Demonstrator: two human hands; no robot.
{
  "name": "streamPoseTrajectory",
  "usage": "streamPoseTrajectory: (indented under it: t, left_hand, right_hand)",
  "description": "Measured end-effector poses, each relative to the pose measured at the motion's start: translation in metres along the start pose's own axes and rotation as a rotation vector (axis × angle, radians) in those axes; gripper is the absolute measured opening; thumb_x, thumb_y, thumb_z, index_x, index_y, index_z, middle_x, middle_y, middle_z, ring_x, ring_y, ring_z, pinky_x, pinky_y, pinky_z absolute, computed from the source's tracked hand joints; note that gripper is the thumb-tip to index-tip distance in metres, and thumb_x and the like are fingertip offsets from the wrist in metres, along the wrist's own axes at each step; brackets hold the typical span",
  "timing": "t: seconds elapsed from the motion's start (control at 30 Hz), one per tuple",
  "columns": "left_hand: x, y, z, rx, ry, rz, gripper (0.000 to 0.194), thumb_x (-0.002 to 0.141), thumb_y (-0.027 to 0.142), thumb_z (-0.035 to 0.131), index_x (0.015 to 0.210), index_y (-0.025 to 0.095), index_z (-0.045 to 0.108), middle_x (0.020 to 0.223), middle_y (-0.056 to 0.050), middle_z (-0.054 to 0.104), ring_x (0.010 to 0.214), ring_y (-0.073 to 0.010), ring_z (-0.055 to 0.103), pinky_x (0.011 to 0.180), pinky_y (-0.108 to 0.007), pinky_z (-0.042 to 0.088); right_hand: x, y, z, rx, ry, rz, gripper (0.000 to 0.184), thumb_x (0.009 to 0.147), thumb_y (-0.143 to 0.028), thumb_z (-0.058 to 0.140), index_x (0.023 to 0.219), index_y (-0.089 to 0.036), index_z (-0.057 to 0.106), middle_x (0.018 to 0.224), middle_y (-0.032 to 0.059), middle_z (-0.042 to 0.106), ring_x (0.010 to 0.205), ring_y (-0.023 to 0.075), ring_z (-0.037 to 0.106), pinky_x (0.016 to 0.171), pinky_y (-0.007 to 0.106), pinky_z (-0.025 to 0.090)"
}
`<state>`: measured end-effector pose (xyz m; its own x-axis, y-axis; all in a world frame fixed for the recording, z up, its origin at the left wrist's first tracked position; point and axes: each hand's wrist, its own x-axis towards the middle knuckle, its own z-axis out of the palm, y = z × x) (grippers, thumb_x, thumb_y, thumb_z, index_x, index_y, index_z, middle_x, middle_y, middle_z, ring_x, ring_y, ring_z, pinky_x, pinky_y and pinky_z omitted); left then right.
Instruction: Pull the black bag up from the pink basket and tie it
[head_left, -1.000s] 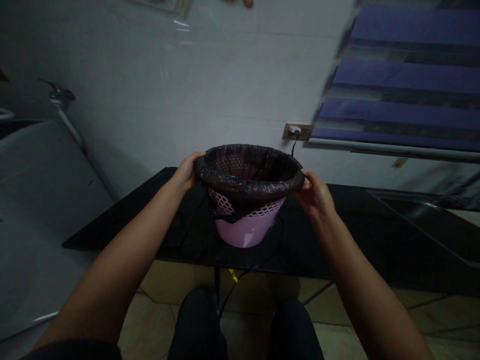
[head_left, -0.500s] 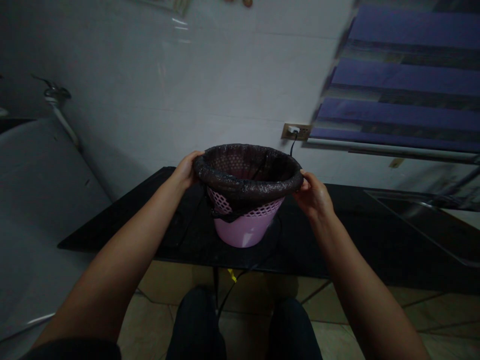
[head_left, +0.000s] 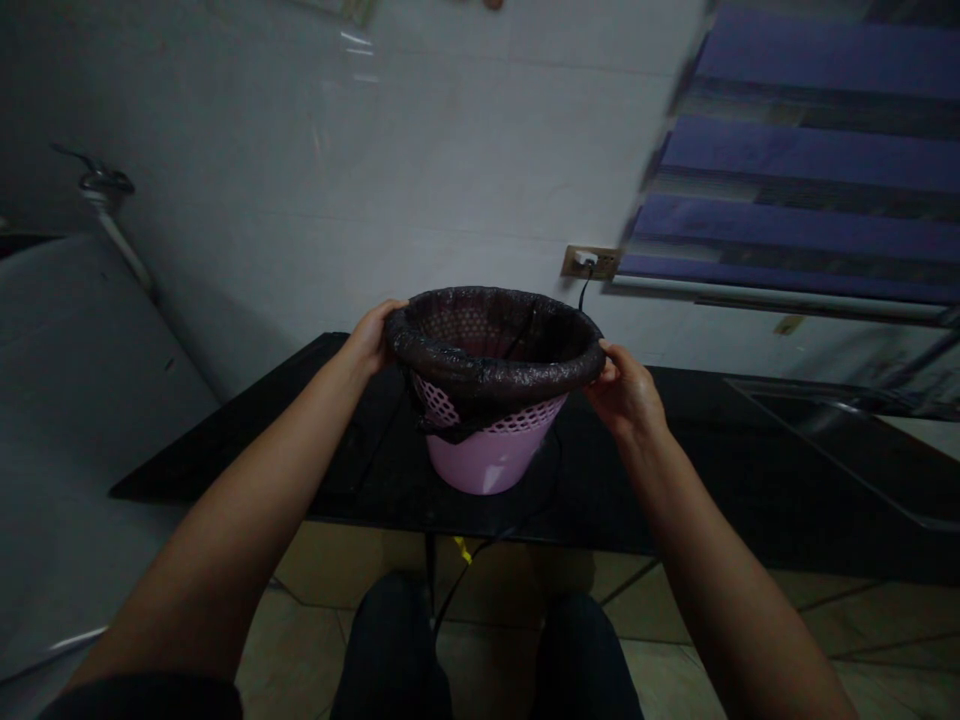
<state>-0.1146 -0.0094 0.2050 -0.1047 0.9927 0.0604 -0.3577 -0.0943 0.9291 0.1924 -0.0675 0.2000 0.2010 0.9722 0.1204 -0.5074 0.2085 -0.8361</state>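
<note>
Pink basket (head_left: pixel 484 467) stands upright in front of you, near the middle of the frame, its base apparently resting on a black countertop (head_left: pixel 615 500). Its open mouth faces up, and its sides narrow downward. A black plastic liner (head_left: pixel 517 375) wraps the rim and hangs in loose folds over the holes in the upper wall. From your viewpoint the mouth is a wide oval, its longer span running from left to right between your hands.

Your hands are apart, one at each end of that oval. Your left hand (head_left: pixel 370 340) grips the lined rim at its left end; your right hand (head_left: pixel 628 392) grips the right end, slightly lower in the frame. The basket lies directly between them, so neither hand is clearly nearer to it. Some of your fingertips are hidden by the rim.

Farther out, a wall socket (head_left: pixel 608 263) with a plug sits behind the basket, above and right of its rim. A sink (head_left: pixel 862 445) is at the right of the frame, well apart from the basket.
</note>
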Motion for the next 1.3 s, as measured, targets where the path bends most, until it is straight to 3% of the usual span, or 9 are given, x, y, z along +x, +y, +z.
streamPoseTrajectory:
  t: [0.27,0.53,0.87,1.1,1.3]
  left_hand:
    - [0.003,-0.001,-0.001,-0.016,0.008,-0.027,0.016,0.065,0.030,0.058,0.073,0.016,0.056,0.066,-0.004,0.058,0.062,-0.0180,0.056,0.059,-0.027,0.049]
    - [0.006,-0.001,-0.001,-0.022,-0.007,-0.029,0.016,0.063,0.030,0.059,0.073,0.017,0.057,0.066,-0.004,0.059,0.066,-0.0200,0.059,0.064,-0.029,0.050]
    - [0.009,-0.001,-0.002,-0.031,-0.005,-0.071,0.016,0.065,0.030,0.058,0.073,0.016,0.059,0.064,-0.005,0.059,0.062,-0.0192,0.059,0.060,-0.027,0.049]
    - [0.011,-0.001,-0.003,-0.021,-0.005,-0.075,0.017,0.064,0.031,0.059,0.073,0.017,0.057,0.063,-0.005,0.058,0.060,-0.0195,0.058,0.056,-0.027,0.049]
    - [0.012,0.000,-0.003,-0.037,-0.016,-0.066,0.015,0.065,0.029,0.059,0.074,0.016,0.058,0.064,-0.006,0.059,0.064,-0.0206,0.060,0.062,-0.029,0.052]
  right_hand:
    - [-0.005,0.000,0.004,0.025,0.031,-0.015,0.034,0.053,-0.025,0.076,0.067,-0.016,0.047,0.063,-0.0018,0.048,0.057,0.0070,0.044,0.048,0.019,0.036]
    - [-0.004,0.000,0.000,-0.046,-0.005,-0.020,0.032,0.058,-0.029,0.076,0.073,-0.017,0.051,0.069,-0.0007,0.052,0.061,0.0081,0.047,0.053,0.021,0.039]
    - [-0.007,0.002,0.000,-0.015,-0.004,-0.014,0.022,0.063,-0.027,0.074,0.074,-0.017,0.058,0.075,0.0002,0.058,0.064,0.0084,0.050,0.053,0.021,0.040]
    - [-0.013,-0.002,0.006,0.015,0.000,0.009,0.022,0.062,-0.024,0.072,0.073,-0.016,0.055,0.074,0.0006,0.057,0.062,0.0073,0.049,0.049,0.018,0.036]
    - [-0.013,-0.003,0.004,-0.034,-0.031,0.019,0.025,0.062,-0.027,0.072,0.077,-0.017,0.054,0.075,0.0017,0.058,0.063,0.0086,0.050,0.050,0.020,0.039]
